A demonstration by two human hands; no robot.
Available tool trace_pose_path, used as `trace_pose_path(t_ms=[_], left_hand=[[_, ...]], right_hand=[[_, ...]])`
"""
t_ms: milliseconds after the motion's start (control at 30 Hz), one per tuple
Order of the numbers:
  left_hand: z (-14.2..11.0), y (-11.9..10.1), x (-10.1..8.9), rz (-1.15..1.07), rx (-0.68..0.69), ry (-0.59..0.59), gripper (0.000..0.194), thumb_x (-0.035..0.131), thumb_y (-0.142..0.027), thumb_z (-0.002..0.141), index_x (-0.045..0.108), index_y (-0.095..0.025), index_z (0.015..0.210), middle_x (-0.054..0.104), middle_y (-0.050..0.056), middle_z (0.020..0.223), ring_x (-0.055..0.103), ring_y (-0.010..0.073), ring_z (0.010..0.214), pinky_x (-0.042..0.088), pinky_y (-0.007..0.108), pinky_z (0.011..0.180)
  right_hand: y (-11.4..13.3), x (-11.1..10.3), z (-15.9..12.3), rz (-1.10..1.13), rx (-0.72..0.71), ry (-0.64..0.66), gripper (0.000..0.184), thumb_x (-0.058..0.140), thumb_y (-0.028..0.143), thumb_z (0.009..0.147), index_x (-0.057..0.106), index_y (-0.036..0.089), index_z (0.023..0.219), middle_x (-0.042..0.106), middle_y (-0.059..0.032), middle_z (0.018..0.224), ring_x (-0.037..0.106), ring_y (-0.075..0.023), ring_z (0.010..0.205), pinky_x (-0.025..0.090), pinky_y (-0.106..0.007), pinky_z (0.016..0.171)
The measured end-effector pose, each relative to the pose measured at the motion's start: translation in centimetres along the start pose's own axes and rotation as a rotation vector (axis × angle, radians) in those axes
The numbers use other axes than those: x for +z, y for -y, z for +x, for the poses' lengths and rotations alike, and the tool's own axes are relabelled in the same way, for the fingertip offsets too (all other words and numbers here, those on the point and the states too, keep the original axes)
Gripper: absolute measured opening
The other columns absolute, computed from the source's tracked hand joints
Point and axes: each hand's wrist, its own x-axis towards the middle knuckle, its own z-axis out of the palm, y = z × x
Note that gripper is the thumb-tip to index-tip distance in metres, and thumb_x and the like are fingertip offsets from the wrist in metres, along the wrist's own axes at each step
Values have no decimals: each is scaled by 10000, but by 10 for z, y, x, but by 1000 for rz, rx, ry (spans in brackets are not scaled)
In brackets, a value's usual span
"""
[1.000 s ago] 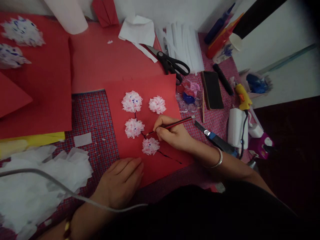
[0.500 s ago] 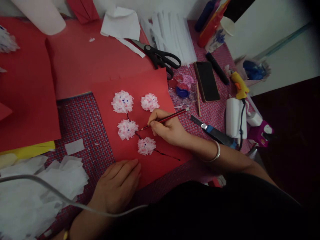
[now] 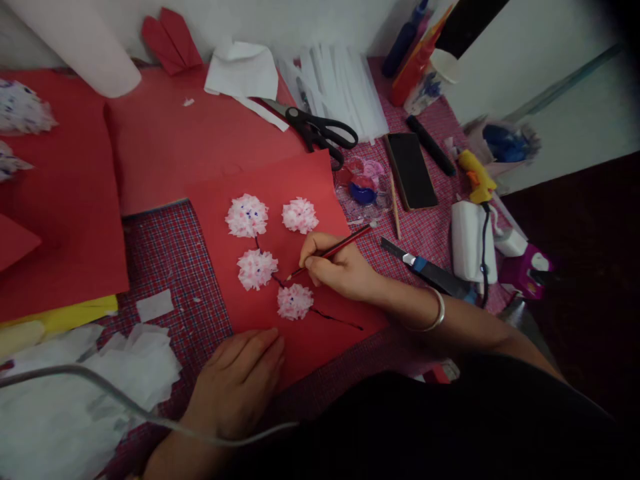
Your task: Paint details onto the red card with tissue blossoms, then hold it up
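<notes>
A sheet of red paper (image 3: 320, 360) lies in front of me, bearing several ruffled white-and-pink paper flowers (image 3: 257, 269). Thin dark lines (image 3: 340, 321) run between some of the flowers and out to the lower right. My right hand (image 3: 340, 267) is closed around a red-and-black pencil (image 3: 345, 243). Its tip touches or hovers just over the paper, between the two lower flowers; I cannot tell which. My left hand (image 3: 245, 373) lies flat on the lower left edge of the sheet, fingers stretched out.
Black-handled scissors (image 3: 320, 130), a phone (image 3: 411, 171), a utility knife (image 3: 425, 270), a paint palette (image 3: 364, 190) and a yellow glue gun (image 3: 477, 177) lie beyond and to the right. White tissue pieces (image 3: 75, 407) pile up at left, crossed by a grey cable (image 3: 125, 399).
The pencil tip has shifted slightly down and right, from beside the middle-left flower to above the lowest one. The whole view has tilted up a little. My left hand stays on the paper.
</notes>
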Motion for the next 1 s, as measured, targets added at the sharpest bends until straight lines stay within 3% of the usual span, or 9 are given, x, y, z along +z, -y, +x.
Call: trace_pose_path(t_ms=[233, 667, 1000], left_hand=[[3, 1, 0, -13, 4, 4, 199, 480, -81, 960, 652, -95, 1057, 655, 85, 1056, 603, 202, 925, 484, 332, 805], [-1, 1, 1, -28, -7, 8, 196, 511, -64, 940, 641, -89, 1085, 645, 94, 1086, 602, 206, 944, 488, 340, 826], [1, 2, 0, -21, 5, 5, 188, 520, -68, 934, 643, -96, 1073, 653, 92, 1065, 605, 200, 938, 494, 331, 823]], right_hand=[[1, 2, 2, -101, -60, 76, 98, 457, 104, 774, 485, 179, 717, 467, 46, 637, 414, -76, 571, 338, -231, 540], [-4, -1, 9, -65, -34, -151, 115, 462, 128, 811, 487, 185, 715, 461, 55, 591, 412, -74, 555, 330, -227, 530], [-2, -1, 7, -71, -16, -65, 87, 468, 133, 799, 507, 181, 737, 484, 59, 580, 425, -74, 536, 329, -216, 508]])
